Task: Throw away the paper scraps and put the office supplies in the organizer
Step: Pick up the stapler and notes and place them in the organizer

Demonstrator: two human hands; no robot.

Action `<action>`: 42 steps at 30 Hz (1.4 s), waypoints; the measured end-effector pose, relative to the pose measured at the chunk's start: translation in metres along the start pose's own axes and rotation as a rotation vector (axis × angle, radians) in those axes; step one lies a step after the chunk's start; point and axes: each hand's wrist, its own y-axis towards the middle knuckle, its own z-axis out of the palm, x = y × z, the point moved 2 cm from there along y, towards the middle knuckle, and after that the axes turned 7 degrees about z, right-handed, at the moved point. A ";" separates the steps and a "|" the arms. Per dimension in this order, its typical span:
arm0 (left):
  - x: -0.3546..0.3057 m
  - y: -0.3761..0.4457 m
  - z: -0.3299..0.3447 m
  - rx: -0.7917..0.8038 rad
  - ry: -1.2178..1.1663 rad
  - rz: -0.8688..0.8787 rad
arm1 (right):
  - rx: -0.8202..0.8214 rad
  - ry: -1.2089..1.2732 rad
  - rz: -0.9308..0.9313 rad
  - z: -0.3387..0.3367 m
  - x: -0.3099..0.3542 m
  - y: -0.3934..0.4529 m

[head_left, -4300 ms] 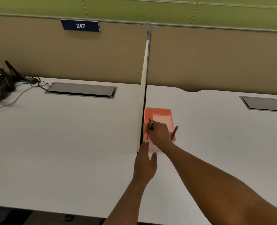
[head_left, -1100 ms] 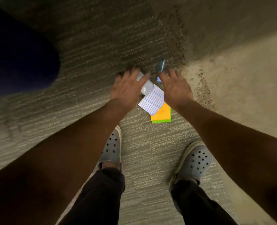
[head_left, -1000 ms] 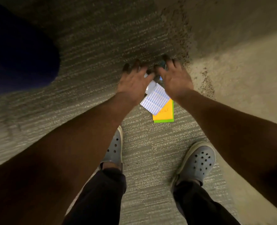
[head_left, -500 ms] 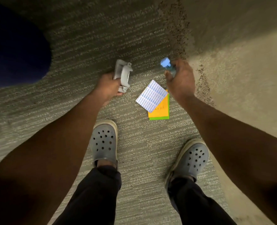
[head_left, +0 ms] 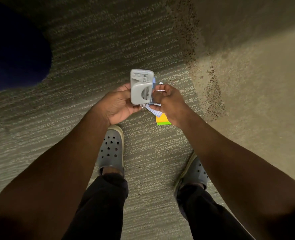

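Observation:
I look straight down at a carpeted floor. My left hand [head_left: 120,105] grips a grey hole punch [head_left: 140,86], held upright in front of me. Pressed against the punch's right side, my right hand [head_left: 167,101] has its fingers closed around a small blue item [head_left: 153,84], of which only a sliver shows. On the carpet under my hands lie a white printed paper scrap [head_left: 154,111] and an orange and green sticky note pad [head_left: 162,120], both partly hidden by my right wrist. The organizer is out of view.
My two grey clogs [head_left: 111,150] stand on the ribbed carpet [head_left: 152,153], one at each side of the lower middle. A dark blue rounded shape [head_left: 13,49] fills the upper left. A paler, speckled carpet area [head_left: 255,92] lies to the right.
Half a second ago my hands were apart, each holding its item. Both have since risen and come together in the middle, and the papers are now mostly covered.

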 end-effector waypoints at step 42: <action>0.038 0.011 -0.007 -0.157 0.044 0.019 | -0.535 -0.396 0.016 -0.013 -0.040 0.003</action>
